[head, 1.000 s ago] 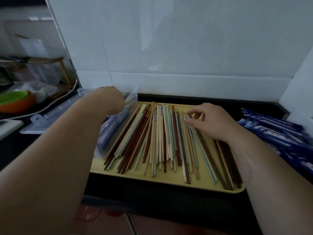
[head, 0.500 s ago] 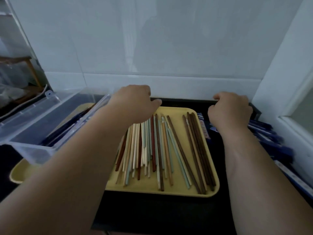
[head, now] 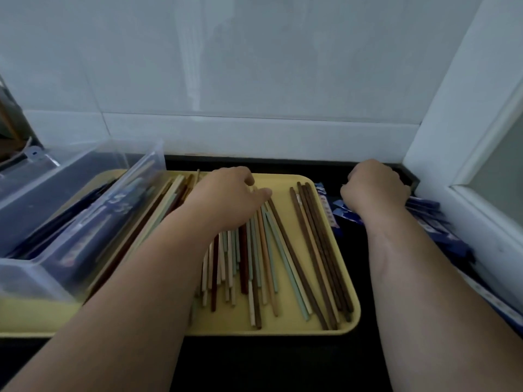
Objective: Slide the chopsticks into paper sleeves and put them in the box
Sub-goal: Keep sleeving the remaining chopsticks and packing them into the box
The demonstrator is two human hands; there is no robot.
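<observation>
Yellow tray point(head: 283, 181) carries chopsticks point(head: 266, 264) pointing away from the person, directly under the left hand point(head: 226, 199); right hand point(head: 373, 188) curls over blue sleeves point(head: 328, 210) alongside; both grips hidden.

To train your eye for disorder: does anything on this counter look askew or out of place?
The clear box sits tilted on the left end of the yellow tray, crowding the loose chopsticks. Blue paper sleeves lie in an untidy heap right of the tray.

Left hand point(head: 229, 195) is palm down out front, fingers bent, thumb poking right. Right hand point(head: 373, 186) is knuckles-up, fingers tucked under like a loose fist. Can't tell if either's gripping anything.
</observation>
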